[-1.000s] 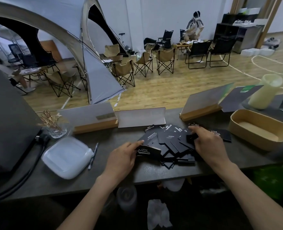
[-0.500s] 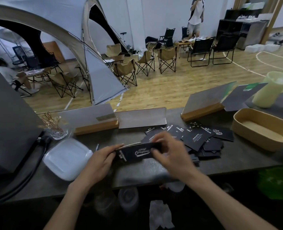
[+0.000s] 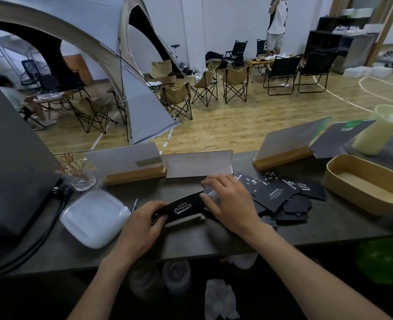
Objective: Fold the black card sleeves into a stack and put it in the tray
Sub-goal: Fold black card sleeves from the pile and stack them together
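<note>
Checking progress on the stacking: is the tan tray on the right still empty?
Empty. The tan tray shows only its bare floor; the black sleeves lie loose on the counter beside it.

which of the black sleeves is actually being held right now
The black sleeve with white script, gripped by the left hand and touched by the right hand; the other sleeves lie loose.
</note>
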A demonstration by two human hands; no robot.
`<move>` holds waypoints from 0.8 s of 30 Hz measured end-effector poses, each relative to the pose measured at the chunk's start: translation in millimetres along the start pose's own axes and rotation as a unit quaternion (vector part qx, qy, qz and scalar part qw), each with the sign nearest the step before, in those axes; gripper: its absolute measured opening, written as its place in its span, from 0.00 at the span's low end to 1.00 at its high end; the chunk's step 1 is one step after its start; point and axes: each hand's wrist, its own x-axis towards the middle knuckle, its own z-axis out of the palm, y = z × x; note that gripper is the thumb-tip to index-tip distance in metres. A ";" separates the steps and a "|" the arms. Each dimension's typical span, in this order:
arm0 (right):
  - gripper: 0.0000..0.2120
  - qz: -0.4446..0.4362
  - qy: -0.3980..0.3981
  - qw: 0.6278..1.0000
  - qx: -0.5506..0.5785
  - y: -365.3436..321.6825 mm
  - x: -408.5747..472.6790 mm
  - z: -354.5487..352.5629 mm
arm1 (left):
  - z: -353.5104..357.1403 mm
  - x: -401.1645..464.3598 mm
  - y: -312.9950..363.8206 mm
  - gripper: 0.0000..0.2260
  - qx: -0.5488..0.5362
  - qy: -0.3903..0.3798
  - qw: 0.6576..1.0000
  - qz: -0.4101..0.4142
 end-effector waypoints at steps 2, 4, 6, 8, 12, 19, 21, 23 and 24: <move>0.28 0.052 -0.175 0.977 -0.108 22.9 0.2 -2.6 | -3.7 2.8 -1.6 0.14 0.009 0.018 1.000 -0.020; 0.35 0.091 -0.266 0.947 -0.152 39.8 -7.7 0.0 | -3.0 6.5 -0.6 0.13 0.016 0.015 0.999 -0.027; 0.36 0.103 -0.263 0.945 -0.164 47.2 -12.1 -2.0 | 2.0 11.2 2.5 0.11 0.016 0.007 0.999 -0.028; 0.36 0.111 -0.249 0.947 -0.170 52.9 -13.8 -6.6 | 8.9 15.4 5.5 0.11 0.021 0.001 1.000 -0.020; 0.37 0.120 -0.227 0.950 -0.180 70.3 -20.7 -15.9 | 18.0 23.9 12.4 0.11 0.025 0.000 1.000 -0.014; 0.37 0.119 -0.111 0.982 -0.093 81.6 -17.7 -53.4 | 30.7 34.6 29.3 0.13 0.038 -0.016 0.999 -0.010; 0.37 0.170 -0.001 0.978 -0.123 86.9 -20.6 -73.4 | 30.9 35.6 29.7 0.15 0.036 -0.026 0.999 -0.003; 0.44 0.298 -0.046 0.939 -0.164 95.5 -28.0 -91.1 | 30.6 35.8 29.2 0.17 0.031 -0.037 0.999 0.004; 0.50 0.363 -0.119 0.910 -0.161 97.7 -33.0 -96.1 | 31.5 35.4 29.2 0.17 0.033 -0.040 0.999 0.007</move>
